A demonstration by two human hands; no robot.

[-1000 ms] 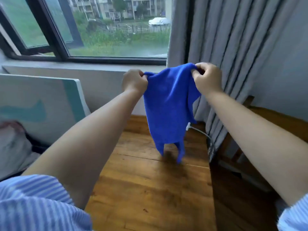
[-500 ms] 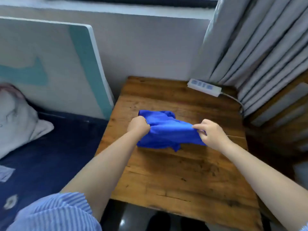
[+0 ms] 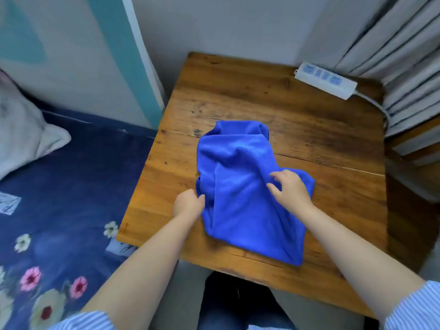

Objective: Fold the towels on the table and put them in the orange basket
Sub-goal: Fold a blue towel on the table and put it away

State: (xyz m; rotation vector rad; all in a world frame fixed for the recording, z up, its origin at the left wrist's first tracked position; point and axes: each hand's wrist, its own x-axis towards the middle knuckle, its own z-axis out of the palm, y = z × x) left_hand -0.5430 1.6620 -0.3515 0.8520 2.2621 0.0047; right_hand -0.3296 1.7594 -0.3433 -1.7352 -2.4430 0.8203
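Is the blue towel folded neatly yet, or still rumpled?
Still rumpled: the blue towel lies bunched on the table, creased, edges uneven, with both hands on it.

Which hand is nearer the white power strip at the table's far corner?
Right. The right hand rests on the blue cloth towel, below the white power strip; the left hand grips the towel's opposite edge, farther away.

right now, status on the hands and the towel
Left hand pinching the blue towel at its left edge. Right hand spread flat on top. Towel rumpled on the wooden table, not yet folded. Power strip at far corner, apart from it.
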